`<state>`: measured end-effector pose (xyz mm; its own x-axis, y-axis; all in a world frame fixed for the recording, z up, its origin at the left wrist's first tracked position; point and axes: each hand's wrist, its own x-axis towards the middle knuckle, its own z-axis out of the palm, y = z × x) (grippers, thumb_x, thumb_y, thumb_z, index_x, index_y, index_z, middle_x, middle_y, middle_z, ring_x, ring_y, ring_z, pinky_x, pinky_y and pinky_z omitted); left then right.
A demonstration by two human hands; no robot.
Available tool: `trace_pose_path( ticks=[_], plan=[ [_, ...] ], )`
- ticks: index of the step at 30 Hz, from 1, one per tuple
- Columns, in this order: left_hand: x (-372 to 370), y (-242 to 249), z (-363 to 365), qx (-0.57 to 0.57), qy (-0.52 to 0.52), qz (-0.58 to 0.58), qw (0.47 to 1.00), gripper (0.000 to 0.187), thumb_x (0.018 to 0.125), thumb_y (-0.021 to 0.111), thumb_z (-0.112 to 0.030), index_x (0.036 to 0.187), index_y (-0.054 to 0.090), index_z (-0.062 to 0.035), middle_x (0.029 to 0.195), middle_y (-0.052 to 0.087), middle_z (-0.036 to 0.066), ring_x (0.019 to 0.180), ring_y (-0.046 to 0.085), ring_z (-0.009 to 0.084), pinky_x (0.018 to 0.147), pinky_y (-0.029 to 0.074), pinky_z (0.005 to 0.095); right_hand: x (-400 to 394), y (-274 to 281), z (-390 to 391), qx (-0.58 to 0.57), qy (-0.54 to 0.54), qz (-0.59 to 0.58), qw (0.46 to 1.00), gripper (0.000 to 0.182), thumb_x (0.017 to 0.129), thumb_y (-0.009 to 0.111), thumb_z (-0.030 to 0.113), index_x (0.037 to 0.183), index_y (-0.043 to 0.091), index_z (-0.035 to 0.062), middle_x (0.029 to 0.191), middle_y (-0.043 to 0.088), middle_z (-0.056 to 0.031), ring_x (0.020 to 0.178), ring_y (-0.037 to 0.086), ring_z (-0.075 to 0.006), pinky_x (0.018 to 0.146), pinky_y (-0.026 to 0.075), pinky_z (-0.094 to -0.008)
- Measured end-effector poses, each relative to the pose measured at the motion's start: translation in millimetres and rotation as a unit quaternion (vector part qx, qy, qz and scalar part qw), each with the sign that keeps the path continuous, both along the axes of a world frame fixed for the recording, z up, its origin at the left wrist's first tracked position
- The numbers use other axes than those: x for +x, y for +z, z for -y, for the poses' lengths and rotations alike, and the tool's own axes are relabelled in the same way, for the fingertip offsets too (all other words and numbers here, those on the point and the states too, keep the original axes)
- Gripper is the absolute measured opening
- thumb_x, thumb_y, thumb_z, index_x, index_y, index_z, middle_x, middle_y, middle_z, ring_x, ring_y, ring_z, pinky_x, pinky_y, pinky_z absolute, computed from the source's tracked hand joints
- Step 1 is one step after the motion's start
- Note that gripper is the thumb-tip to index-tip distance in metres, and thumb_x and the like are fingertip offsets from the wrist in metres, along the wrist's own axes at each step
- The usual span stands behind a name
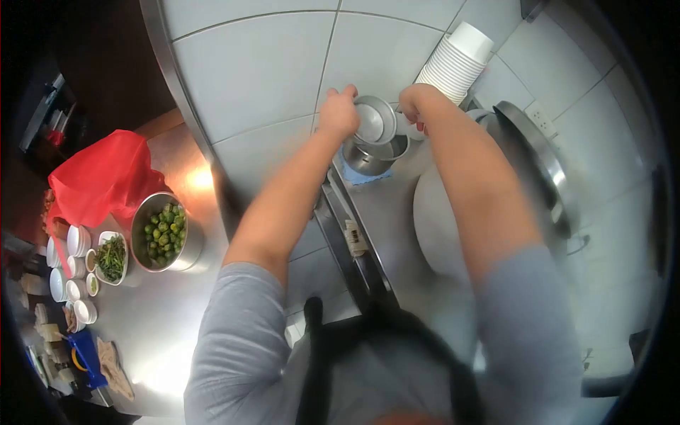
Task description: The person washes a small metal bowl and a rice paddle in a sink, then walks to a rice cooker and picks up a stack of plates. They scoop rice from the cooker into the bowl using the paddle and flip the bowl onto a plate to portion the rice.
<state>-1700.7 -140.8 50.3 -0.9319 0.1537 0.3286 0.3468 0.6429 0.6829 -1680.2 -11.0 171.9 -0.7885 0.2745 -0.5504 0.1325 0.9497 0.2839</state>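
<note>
My left hand (340, 113) is closed on the left side of a small round metal bowl (370, 124), which is tipped so that its inside shows. Right below it stands a metal pot (368, 161) on a folded blue cloth (354, 176), partly covered by the bowl. On the other side of the bowl, my right hand (423, 105) has its fingers curled together; what is in them is hidden. That hand is just in front of a leaning stack of white paper cups (459, 60).
A large white rounded container (435, 227) and a big metal lid (542, 163) are at the right. On the left counter (163, 319) stand a pot of green vegetables (164, 237), a dish of greens (111, 258), white bowls (85, 310) and a red bag (106, 177).
</note>
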Motion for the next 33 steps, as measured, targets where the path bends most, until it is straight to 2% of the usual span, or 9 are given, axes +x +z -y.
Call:
trace_pose_path(
  ticks=[7,16,22,26,28,29,31,32,33],
  plan=[
    [2,-28,-37,-0.012,0.004,0.052,0.999,0.04,0.075,0.065,-0.015,0.113,0.053,-0.0129,0.112,0.048,0.021,0.098,0.055,0.038,0.083,0.047,0.0422,-9,-21,3,0.034,-0.014,-0.033,0.999,0.022,0.083,0.053,0.005,0.101,0.064,0.0004,0.093,0.065,-0.0196,0.086,0.064,-0.0297,0.073,0.051,-0.0421],
    [161,25,90,-0.013,-0.127,-0.073,0.989,0.044,0.076,0.068,-0.021,0.117,0.053,-0.014,0.108,0.052,0.016,0.099,0.055,0.0301,0.086,0.046,0.04,32,-32,27,0.065,0.241,-0.261,0.933,0.024,0.078,0.051,0.007,0.098,0.064,0.0035,0.107,0.061,-0.0184,0.102,0.058,-0.0319,0.083,0.048,-0.0412],
    [456,18,223,0.264,-0.306,0.404,0.821,0.043,0.085,0.061,-0.027,0.12,0.049,-0.005,0.108,0.053,0.012,0.076,0.06,0.0161,0.057,0.052,0.0244,43,-102,62,-0.135,0.437,-0.406,0.791,0.012,0.078,0.052,0.006,0.082,0.061,-0.0002,0.085,0.061,-0.0234,0.082,0.058,-0.0394,0.071,0.046,-0.047],
    [664,-124,249,0.746,-0.13,0.362,0.544,0.056,0.092,0.045,-0.039,0.132,0.031,-0.0034,0.105,0.056,0.018,0.084,0.062,0.0246,0.053,0.054,0.024,167,-86,138,-0.314,0.442,-0.395,0.742,0.005,0.068,0.054,0.0,0.07,0.051,0.0041,0.065,0.054,-0.0118,0.062,0.054,-0.0282,0.058,0.043,-0.0354],
    [769,-189,215,0.835,0.142,0.317,0.427,0.049,0.093,0.042,-0.037,0.135,0.033,-0.0136,0.107,0.058,0.015,0.094,0.061,0.0228,0.072,0.054,0.0321,247,-66,174,-0.412,0.439,-0.325,0.729,0.01,0.066,0.055,0.0,0.069,0.048,0.0057,0.061,0.048,-0.0052,0.059,0.051,-0.0186,0.056,0.041,-0.0291],
    [823,-236,200,0.68,0.135,0.257,0.674,0.051,0.091,0.045,-0.039,0.134,0.034,-0.0138,0.111,0.056,0.015,0.095,0.06,0.0236,0.073,0.054,0.0342,291,-56,184,-0.459,0.444,-0.269,0.721,0.011,0.065,0.057,0.0,0.071,0.048,0.0061,0.063,0.048,-0.0028,0.061,0.049,-0.0146,0.057,0.041,-0.0266],
    [862,-256,223,0.536,0.224,0.37,0.726,0.054,0.086,0.052,-0.041,0.131,0.038,-0.0141,0.118,0.051,0.014,0.095,0.058,0.0252,0.073,0.054,0.0371,381,-43,214,-0.624,0.457,-0.049,0.632,0.014,0.065,0.058,0.0,0.078,0.053,0.006,0.077,0.053,-0.0021,0.072,0.052,-0.0129,0.063,0.042,-0.025],
    [868,-241,243,0.588,0.299,0.531,0.532,0.056,0.083,0.057,-0.042,0.129,0.04,-0.0142,0.121,0.049,0.014,0.094,0.058,0.026,0.073,0.054,0.0379,429,-34,225,-0.655,0.489,0.038,0.575,0.023,0.065,0.061,0.001,0.087,0.057,0.0058,0.091,0.055,-0.0038,0.085,0.054,-0.0145,0.07,0.043,-0.0251],
    [873,-204,258,0.515,0.287,0.525,0.613,0.061,0.078,0.061,-0.046,0.127,0.04,-0.0154,0.122,0.045,0.013,0.092,0.057,0.0274,0.072,0.053,0.0427,468,-38,237,-0.674,0.461,0.146,0.558,0.027,0.066,0.064,0.002,0.092,0.058,0.0051,0.099,0.057,-0.0057,0.093,0.055,-0.0163,0.074,0.045,-0.0262]
  ],
)
